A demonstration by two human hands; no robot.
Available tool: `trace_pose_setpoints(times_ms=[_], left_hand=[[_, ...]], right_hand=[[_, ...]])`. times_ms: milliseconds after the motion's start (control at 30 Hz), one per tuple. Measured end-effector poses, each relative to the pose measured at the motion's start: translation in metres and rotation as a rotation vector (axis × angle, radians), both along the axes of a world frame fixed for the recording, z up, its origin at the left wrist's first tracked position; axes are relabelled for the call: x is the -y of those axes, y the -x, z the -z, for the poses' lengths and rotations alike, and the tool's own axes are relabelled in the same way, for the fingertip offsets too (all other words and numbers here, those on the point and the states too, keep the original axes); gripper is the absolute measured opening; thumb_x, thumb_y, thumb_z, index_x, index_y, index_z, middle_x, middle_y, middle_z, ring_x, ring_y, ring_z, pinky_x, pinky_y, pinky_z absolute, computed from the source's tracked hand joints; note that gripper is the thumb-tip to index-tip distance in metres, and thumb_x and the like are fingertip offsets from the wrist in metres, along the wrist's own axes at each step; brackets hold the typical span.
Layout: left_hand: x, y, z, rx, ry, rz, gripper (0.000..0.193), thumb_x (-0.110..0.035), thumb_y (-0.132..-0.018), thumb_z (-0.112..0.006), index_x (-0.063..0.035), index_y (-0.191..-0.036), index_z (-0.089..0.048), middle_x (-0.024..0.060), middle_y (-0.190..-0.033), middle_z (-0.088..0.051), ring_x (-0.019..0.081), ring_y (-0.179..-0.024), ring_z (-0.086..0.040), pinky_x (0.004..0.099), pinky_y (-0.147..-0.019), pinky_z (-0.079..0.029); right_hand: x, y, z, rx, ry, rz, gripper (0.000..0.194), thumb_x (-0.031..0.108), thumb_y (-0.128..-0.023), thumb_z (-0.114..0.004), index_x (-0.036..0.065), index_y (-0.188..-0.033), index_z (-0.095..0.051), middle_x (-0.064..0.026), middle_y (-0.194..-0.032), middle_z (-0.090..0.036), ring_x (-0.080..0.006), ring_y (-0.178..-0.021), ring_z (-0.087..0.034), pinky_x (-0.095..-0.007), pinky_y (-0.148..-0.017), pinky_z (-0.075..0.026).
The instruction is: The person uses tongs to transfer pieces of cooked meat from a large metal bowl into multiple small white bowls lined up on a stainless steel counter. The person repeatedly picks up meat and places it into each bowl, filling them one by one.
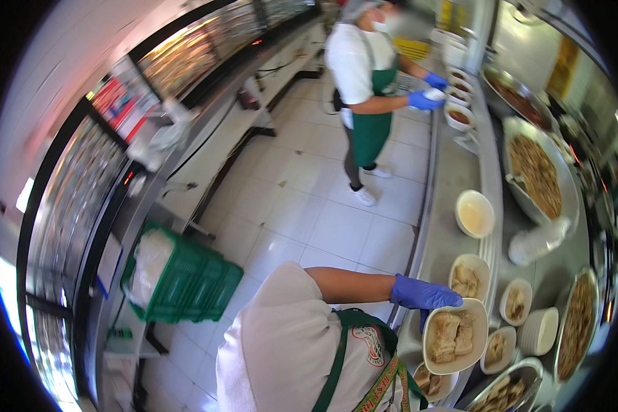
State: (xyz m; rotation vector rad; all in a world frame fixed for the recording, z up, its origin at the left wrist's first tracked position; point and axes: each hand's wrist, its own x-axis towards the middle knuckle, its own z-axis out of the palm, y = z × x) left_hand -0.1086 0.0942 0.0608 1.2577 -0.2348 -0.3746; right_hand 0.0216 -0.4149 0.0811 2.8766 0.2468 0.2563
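My left hand (427, 295), in a blue glove, grips the rim of a white rounded-square bowl (456, 337), thumb over its edge. Several pale chunks of cooked meat (450, 336) lie inside. Just beyond it, another white bowl of pale food (466, 280) stands on the steel counter. Partly hidden below the held bowl is a further bowl with meat (432, 383). Two smaller bowls with food (516, 302) (496, 350) stand to the right, beside a stack of white bowls (538, 330). My right hand is out of view.
A bowl of pale liquid (475, 214) stands farther along the counter. Large food trays (538, 175) (577, 324) line the right side. A co-worker (373, 87) in blue gloves handles something white near filled cups. Green crates (195, 278) sit at left by glass display cases.
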Motion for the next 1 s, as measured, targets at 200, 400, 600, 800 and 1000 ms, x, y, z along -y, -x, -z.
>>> trace_pose_setpoints(times_ms=[200, 400, 600, 800, 1000], left_hand=[[-0.028, 0.067, 0.019, -0.169, 0.054, -0.379, 0.059, -0.054, -0.098, -0.047, -0.003, -0.127, -0.053, 0.0067, -0.108, -0.061, 0.0108, -0.089, -0.06, 0.0293, -0.071, -0.057], [-0.041, 0.102, 0.006, -0.164, -0.009, -0.542, 0.056, -0.051, -0.098, -0.05, -0.0046, -0.129, -0.054, 0.0033, -0.112, -0.06, 0.009, -0.099, -0.056, 0.0281, -0.083, -0.053], [-0.057, 0.097, 0.0, -0.15, -0.088, -0.503, 0.067, -0.051, -0.098, -0.05, -0.0037, -0.145, -0.041, 0.0083, -0.123, -0.059, 0.0118, -0.108, -0.055, 0.0282, -0.089, -0.05], [-0.056, 0.084, 0.005, -0.208, -0.009, -0.467, 0.067, -0.049, -0.099, -0.05, -0.0029, -0.147, -0.038, 0.0104, -0.131, -0.056, 0.014, -0.116, -0.053, 0.0289, -0.096, -0.046], [-0.051, 0.081, 0.012, -0.154, 0.098, -0.499, 0.064, -0.047, -0.098, -0.054, -0.0012, -0.142, -0.043, 0.0103, -0.126, -0.057, 0.0146, -0.114, -0.054, 0.0293, -0.099, -0.045]], right_hand=[[-0.035, -0.034, 0.016, 0.094, 0.137, -0.171, 0.046, 0.034, -0.1, -0.046, 0.009, -0.138, -0.041, -0.0153, -0.11, -0.063, -0.0257, -0.085, -0.064, -0.0372, -0.074, -0.055], [-0.041, -0.047, 0.023, 0.142, 0.201, -0.221, 0.037, 0.025, -0.101, -0.043, 0.001, -0.13, -0.047, -0.015, -0.105, -0.064, -0.0236, -0.083, -0.065, -0.0341, -0.071, -0.056], [-0.031, -0.043, 0.032, 0.441, 0.33, -0.483, 0.032, 0.016, -0.102, -0.041, -0.005, -0.123, -0.052, -0.0152, -0.101, -0.064, -0.0223, -0.08, -0.066, -0.0316, -0.066, -0.057], [-0.027, -0.012, 0.012, 0.148, 0.243, -0.116, 0.037, 0.016, -0.1, -0.041, -0.003, -0.132, -0.047, -0.0137, -0.115, -0.063, -0.0232, -0.09, -0.068, -0.031, -0.07, -0.058], [-0.034, 0.015, 0.003, 0.442, 0.765, -0.33, 0.047, 0.015, -0.099, -0.042, -0.001, -0.143, -0.037, -0.0183, -0.136, -0.053, -0.0222, -0.1, -0.066, -0.0283, -0.076, -0.057]])
